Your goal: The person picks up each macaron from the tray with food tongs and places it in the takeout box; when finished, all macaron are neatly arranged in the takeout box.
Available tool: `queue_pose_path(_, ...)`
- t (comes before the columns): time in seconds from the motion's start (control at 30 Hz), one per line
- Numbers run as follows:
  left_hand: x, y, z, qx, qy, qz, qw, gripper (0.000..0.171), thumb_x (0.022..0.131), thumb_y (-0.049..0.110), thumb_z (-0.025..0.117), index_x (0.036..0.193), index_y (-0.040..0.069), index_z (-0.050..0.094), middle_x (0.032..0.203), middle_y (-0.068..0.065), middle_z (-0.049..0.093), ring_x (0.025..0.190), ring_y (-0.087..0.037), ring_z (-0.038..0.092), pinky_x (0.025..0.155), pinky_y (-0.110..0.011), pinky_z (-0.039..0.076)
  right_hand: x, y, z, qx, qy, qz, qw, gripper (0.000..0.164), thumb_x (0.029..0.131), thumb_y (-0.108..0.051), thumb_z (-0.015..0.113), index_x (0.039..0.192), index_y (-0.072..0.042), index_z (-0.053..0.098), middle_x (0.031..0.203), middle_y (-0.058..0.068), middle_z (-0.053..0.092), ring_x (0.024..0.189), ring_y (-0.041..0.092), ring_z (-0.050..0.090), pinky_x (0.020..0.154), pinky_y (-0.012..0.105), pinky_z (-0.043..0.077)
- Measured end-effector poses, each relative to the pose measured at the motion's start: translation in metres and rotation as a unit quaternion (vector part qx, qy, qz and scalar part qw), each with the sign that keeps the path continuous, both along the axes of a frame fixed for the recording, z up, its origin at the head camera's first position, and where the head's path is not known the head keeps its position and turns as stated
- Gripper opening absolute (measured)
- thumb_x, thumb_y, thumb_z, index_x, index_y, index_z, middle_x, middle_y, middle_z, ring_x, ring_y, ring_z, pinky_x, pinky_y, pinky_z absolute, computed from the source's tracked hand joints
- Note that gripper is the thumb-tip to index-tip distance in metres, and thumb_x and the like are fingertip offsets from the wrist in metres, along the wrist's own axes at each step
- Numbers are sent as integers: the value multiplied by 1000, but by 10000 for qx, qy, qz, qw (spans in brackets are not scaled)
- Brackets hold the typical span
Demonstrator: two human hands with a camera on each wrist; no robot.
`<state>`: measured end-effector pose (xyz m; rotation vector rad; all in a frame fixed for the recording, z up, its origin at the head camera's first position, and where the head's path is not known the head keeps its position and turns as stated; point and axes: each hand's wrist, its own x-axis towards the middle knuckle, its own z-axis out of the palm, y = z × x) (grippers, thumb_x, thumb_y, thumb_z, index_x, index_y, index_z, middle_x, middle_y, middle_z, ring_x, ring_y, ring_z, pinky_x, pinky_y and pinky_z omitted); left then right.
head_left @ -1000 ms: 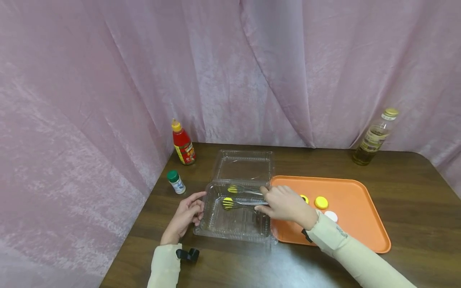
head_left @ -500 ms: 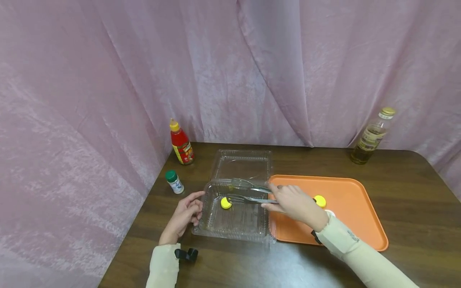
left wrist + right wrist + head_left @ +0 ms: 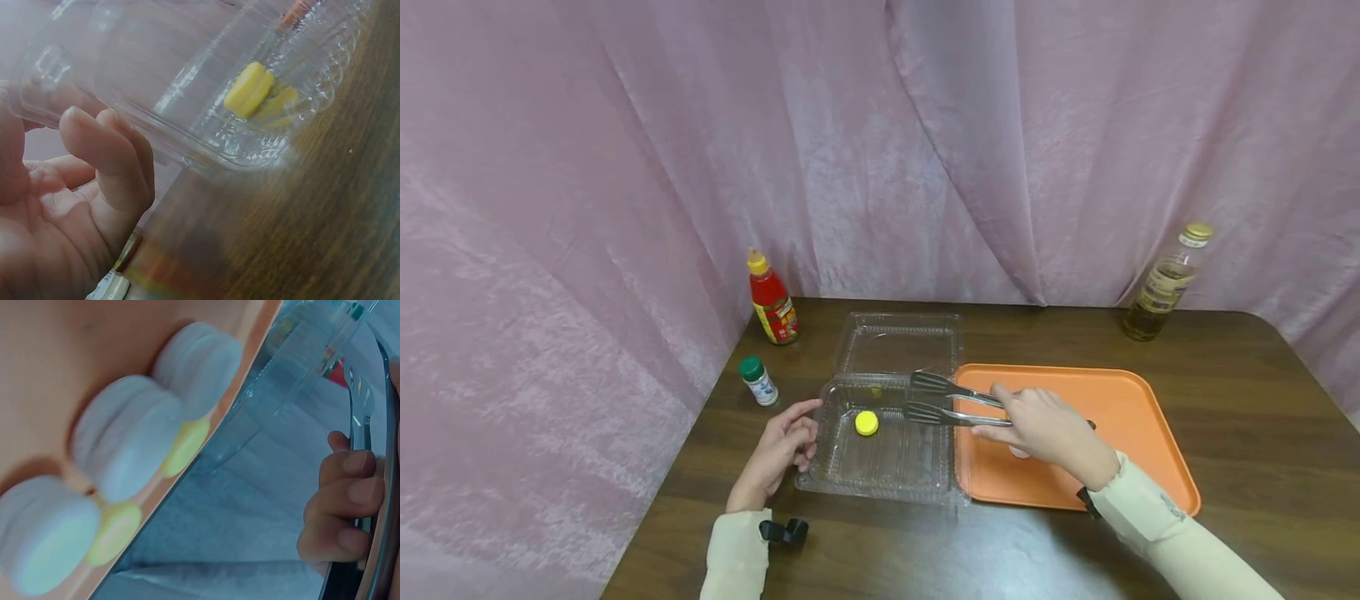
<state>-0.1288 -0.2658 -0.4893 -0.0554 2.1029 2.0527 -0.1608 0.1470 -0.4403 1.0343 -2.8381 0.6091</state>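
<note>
My right hand [image 3: 1052, 429] grips metal tongs [image 3: 962, 404] with slotted heads. The heads stand apart with nothing between them, over the right side of the clear plastic box [image 3: 880, 471]. In the box's left part lies a yellow macaron [image 3: 867, 423], its round sandwich shape showing in the left wrist view. My left hand [image 3: 778, 450] touches the box's left rim with loosely bent fingers. Beneath the right hand is an orange tray [image 3: 1127, 417]. In the right wrist view it bears white macarons [image 3: 125, 434] and yellow macarons [image 3: 115, 531]; the right hand mostly covers these in the head view.
The box's lid [image 3: 902, 343] lies folded back behind it. To the left stand a red sauce bottle [image 3: 773, 304] and a green-capped shaker [image 3: 758, 382]. An oil bottle [image 3: 1163, 287] is at the back right. Pink curtains [image 3: 850, 150] hang behind the wooden table [image 3: 880, 550].
The tongs have let go of the yellow macaron, which stays in the box. My right hand has drawn the tongs to the right, toward the tray. The left hand keeps its place at the rim.
</note>
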Motion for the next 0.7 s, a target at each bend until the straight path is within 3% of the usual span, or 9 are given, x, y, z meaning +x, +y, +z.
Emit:
queue_pose_path(0.17,1,0,0,-62,-17,-18,10000,56,91,-7,47,147,-2,44,88,-10,54,63,-15,50,46,-21,42,3,14,-2,82,-8,-291,9995,45,95,-57,62,89,-14,48,49,-18,29,43,0,27,41,21,27)
queue_pose_path(0.5,1,-1,-1,-47,-26,14,10000,56,91,-8,47,147,-2,44,89,-11,54,63,-14,51,46,-21,43,10,47,-6,348,114,-890,9954,45,91,-54,67,95,-13,50,54,-7,32,47,8,33,43,26,28)
queue_pose_path(0.7,0,-1,0,-51,80,21,10000,55,91,-7,48,146,-2,45,87,-10,55,62,-14,51,46,-21,44,12,68,-12,324,534,-1070,9923,45,88,-53,71,91,-13,51,54,-8,30,47,8,31,42,26,26)
